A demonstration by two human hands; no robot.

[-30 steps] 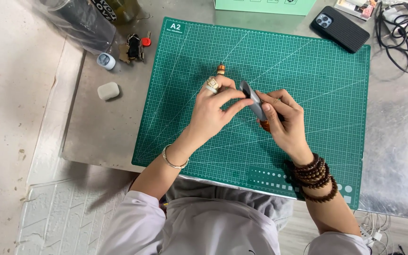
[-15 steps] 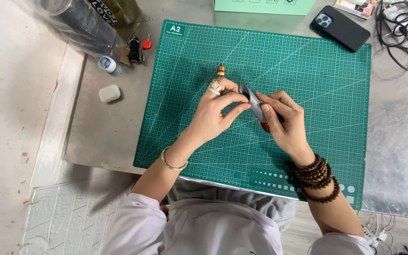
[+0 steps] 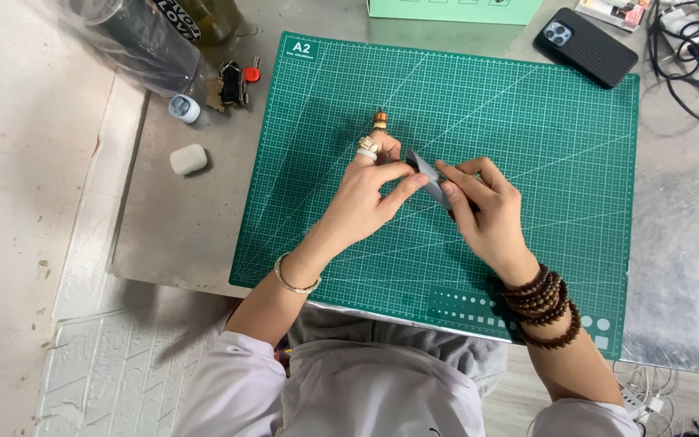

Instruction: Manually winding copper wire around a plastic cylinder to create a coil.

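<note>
A: What are the hands busy with?

B: Both meet over the green cutting mat (image 3: 527,121). The left hand (image 3: 366,198) and the right hand (image 3: 483,210) pinch a small grey sheet (image 3: 426,174) between them, thumb and fingertips closed on its edges. It sits just above the mat, near the middle, tilted rather than flat.

A: How would that sheet handle?

B: My guess is that it is light and thin, likely to bend or crease if squeezed hard. A grip at the edges, as both hands have it, looks the safest; the middle would buckle. Whether it is paper, film or thin metal I cannot tell.

A: Anything else at the left hand?

B: A small brass-coloured piece (image 3: 380,121) stands just past the fingertips, on the mat. One left finger wears a pale wrap or ring (image 3: 367,148); which, I cannot say. It looks small and hard, easy to knock over.

A: And around the mat?

B: A black phone (image 3: 588,44) lies at the far right corner, with black cables (image 3: 689,48) beside it. On the left, off the mat, are a white earbud case (image 3: 188,159), a bunch of keys (image 3: 232,83) and a dark bottle (image 3: 143,32) in clear wrap. The right wrist carries brown bead bracelets (image 3: 540,303), the left a thin bangle (image 3: 294,279)
</note>
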